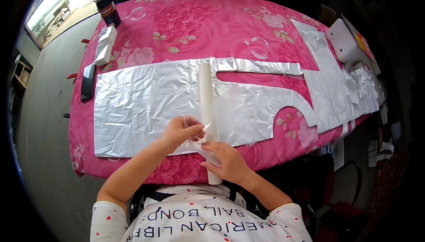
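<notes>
A long roll of translucent white plastic film [206, 82] lies up and down across a large silver plastic vest bag [133, 104], its near end reaching past the table's edge toward me. My left hand [182, 132] is closed in a pinch on the film's thin loose edge, left of the roll. Around the roll's lower part curls my right hand [228, 161], with thumb and fingertips against it and loose film between the two hands. A sheer piece of film appears spread over the silver bag to the right of the roll. The bag's two handle strips point right.
Another silver bag [327, 95] lies at the right, beside crumpled silver plastic [365, 89] and a white box [345, 40]. Along the left edge are a phone [88, 82], small white boxes [105, 47] and a dark bottle [107, 9]. A pink flowered cloth [186, 25] covers the table.
</notes>
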Tool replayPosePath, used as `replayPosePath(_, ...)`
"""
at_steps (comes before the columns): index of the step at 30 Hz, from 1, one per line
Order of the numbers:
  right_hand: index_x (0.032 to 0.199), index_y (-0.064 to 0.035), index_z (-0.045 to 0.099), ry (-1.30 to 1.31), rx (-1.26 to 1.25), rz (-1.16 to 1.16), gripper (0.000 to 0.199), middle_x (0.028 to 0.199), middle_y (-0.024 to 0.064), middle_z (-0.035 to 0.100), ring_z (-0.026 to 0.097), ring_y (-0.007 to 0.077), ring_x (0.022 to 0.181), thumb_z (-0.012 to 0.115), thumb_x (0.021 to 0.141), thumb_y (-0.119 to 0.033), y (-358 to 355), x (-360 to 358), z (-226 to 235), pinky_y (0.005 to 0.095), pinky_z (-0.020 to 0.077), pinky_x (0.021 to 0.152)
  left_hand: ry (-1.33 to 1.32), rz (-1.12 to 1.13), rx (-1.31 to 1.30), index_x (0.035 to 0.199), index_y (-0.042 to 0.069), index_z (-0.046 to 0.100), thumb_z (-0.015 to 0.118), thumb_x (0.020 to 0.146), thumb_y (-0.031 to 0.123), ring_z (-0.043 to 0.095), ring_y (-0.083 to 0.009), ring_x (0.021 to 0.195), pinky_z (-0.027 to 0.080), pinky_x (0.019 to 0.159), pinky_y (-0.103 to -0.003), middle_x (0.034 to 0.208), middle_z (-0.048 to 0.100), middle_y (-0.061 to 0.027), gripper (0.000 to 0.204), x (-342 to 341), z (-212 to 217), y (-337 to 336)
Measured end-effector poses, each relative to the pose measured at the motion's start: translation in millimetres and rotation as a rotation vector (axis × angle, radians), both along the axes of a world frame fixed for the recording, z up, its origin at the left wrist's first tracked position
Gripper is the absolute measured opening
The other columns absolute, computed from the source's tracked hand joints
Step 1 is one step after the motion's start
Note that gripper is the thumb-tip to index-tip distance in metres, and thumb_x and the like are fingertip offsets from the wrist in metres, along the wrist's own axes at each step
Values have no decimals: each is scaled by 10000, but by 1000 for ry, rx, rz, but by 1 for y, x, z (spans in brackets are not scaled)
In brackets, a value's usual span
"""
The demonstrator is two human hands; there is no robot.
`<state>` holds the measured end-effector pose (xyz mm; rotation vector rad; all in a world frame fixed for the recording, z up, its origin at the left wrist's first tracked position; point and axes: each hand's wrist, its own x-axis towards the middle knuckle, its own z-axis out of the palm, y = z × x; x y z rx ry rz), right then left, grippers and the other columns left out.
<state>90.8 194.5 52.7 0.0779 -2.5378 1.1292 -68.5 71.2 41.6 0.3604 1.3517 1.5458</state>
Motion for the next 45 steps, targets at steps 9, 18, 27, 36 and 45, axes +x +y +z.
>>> replayPosePath(9, 956, 0, 505, -845, 40, -342, 558, 788, 205, 618, 624, 331, 729, 685, 694, -459, -27, 33, 3, 418, 486, 643, 117, 247, -384, 838, -11, 572, 573, 833, 61, 603, -145, 628, 487, 578, -265, 749, 623, -97, 72, -91, -12, -169)
replayPosePath(18, 878, 21, 530, -794, 37, -360, 463, 706, 203, 618, 622, 360, 662, 625, 735, -409, -12, 45, -7, 444, 487, 618, 1213, 29, -854, 975, -40, 546, 561, 747, -19, 588, -242, 846, 476, 749, -320, 917, 601, -134, 230, -100, 14, -171)
replayPosePath(27, 886, 29, 545, -836, -12, -341, 467, 711, 211, 619, 620, 364, 668, 631, 734, -404, -7, 48, -2, 439, 486, 625, 1435, -51, -89, 1226, -73, 425, 516, 770, 26, 372, -345, 1242, 330, 1023, -406, 1317, 403, -206, 475, 6, -19, 12)
replayPosePath(36, 881, 75, 611, -727, -285, -231, 478, 703, 171, 640, 638, 229, 632, 612, 825, -400, 42, -10, -8, 307, 489, 593, 1615, -205, -290, 1298, -125, 320, 430, 792, 171, 253, -369, 1319, 190, 1091, -437, 1396, 277, -268, 597, 2, -51, 26)
replayPosePath(45, 977, -28, 564, -270, -1428, -335, 229, 919, 67, 611, 592, 168, 844, 511, 903, -238, 123, -189, -47, 279, 479, 782, 1639, -252, -331, 1311, -137, 293, 399, 782, 230, 200, -360, 1345, 144, 1106, -431, 1407, 251, -276, 653, 3, -51, 30)
